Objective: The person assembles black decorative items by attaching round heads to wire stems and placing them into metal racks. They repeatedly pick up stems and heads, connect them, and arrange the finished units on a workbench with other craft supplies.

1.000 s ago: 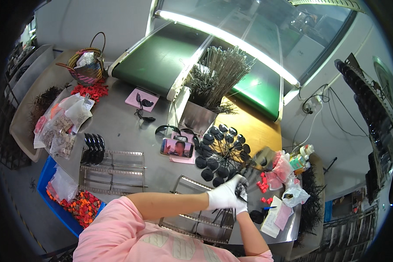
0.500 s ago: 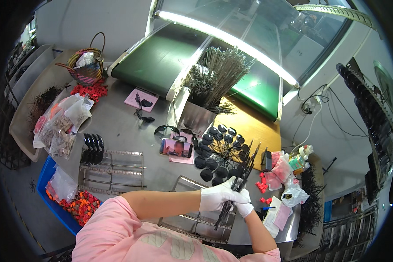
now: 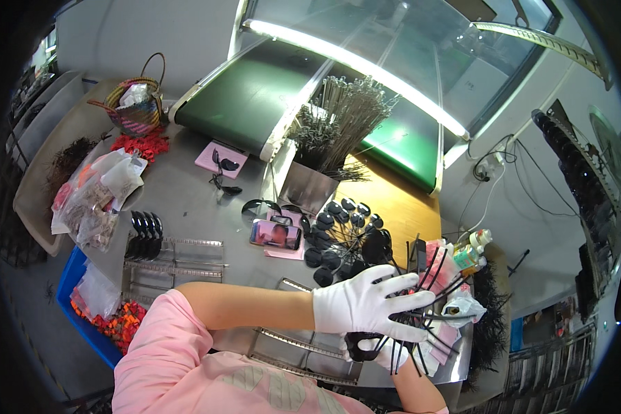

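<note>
My left hand (image 3: 369, 303), in a white glove, is spread with its fingers apart over a fanned bundle of thin black rods (image 3: 438, 317) that look like eyeglass temples. Just below it, my right hand (image 3: 386, 350), also gloved in white, is closed round the lower part of the bundle and partly hidden by the left. A dark rounded piece (image 3: 361, 345) shows beside the right hand. Beyond the left hand lies a cluster of round black lenses (image 3: 331, 261) on thin stems.
A metal box (image 3: 309, 185) of long wires stands at the back, between green conveyor belts (image 3: 255, 90). A phone (image 3: 276, 235) lies mid-table. Wire racks (image 3: 176, 265), bags of small parts (image 3: 100, 193) and a blue tray (image 3: 69, 276) are left. Bottles (image 3: 472, 250) stand right.
My left hand has opened from its grip and spread its fingers. The upright black bundle has fanned out to the right, held lower in my right hand.
</note>
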A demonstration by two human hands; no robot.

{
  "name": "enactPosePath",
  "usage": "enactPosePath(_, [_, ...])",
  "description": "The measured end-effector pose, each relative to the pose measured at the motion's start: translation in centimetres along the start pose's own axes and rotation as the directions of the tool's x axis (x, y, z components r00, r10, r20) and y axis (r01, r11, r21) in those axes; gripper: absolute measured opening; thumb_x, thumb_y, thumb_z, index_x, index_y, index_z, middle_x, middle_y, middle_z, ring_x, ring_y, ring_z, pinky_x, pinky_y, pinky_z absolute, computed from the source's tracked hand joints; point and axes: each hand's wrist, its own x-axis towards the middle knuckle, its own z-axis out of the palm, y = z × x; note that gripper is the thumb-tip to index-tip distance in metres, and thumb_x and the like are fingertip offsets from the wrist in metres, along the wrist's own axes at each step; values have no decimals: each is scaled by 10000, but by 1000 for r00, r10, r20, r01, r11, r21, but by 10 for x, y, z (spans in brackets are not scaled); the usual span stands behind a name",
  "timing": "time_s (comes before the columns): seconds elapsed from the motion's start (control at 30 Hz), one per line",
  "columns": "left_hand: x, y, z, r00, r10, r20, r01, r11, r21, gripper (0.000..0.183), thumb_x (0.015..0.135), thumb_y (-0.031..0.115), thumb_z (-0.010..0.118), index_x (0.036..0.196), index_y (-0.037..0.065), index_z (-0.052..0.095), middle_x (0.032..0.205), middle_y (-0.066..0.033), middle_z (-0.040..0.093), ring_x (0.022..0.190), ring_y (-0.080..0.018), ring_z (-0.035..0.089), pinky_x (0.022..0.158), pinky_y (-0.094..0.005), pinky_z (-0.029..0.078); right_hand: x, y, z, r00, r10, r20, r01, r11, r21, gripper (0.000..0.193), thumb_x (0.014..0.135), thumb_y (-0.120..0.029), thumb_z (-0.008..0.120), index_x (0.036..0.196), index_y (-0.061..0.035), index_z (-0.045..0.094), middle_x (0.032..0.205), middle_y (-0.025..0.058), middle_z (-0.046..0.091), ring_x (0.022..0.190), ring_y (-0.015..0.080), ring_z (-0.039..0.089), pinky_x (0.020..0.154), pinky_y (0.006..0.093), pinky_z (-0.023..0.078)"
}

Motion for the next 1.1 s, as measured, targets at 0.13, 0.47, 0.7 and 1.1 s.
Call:
enactPosePath(0.13, [14, -13, 8, 965, 65, 254, -34, 991, -126, 657, 877, 219, 566, 1477, 455, 440, 1475, -152, 488, 1251, -354, 551, 874, -440, 484, -2, 9, 8, 994, 90, 61, -86, 994, -68, 631, 796, -301, 851, 1265, 41, 604, 1044, 134, 704, 928, 247, 701, 797, 380, 584])
enactPosePath(0.47, [18, -50, 16, 780, -109, 617, 353, 890, -288, 905, 743, 43, 735, 1547, 311, 417, 1254, -253, 536, 1094, -454, 604, 889, -474, 544, -13, 18, 39, 640, -768, -16, -96, -60, -994, 538, 678, -237, 869, 1107, -56, 601, 945, 122, 659, 837, 290, 670, 769, 363, 563])
enactPosePath(0.7, [15, -20, 28, 978, -78, 195, 150, 910, -387, 642, 884, 119, 621, 1493, 268, 482, 1030, -221, 594, 915, -406, 625, 771, -460, 531, 14, 78, 9, 996, -89, -15, 84, 862, 499, 774, 865, -335, 782, 1443, 45, 435, 1294, 170, 611, 1126, 314, 634, 1017, 488, 510])
enactPosePath(1.1, [-14, -20, 8, 709, -566, 421, 691, 678, -252, 924, 753, 251, 800, 1569, 148, 380, 1259, -254, 562, 1118, -434, 610, 922, -461, 546, 14, 73, 21, 757, -537, -372, 272, 777, -568, 524, 796, -233, 839, 1233, -36, 629, 951, 46, 693, 896, 146, 668, 836, 308, 545])
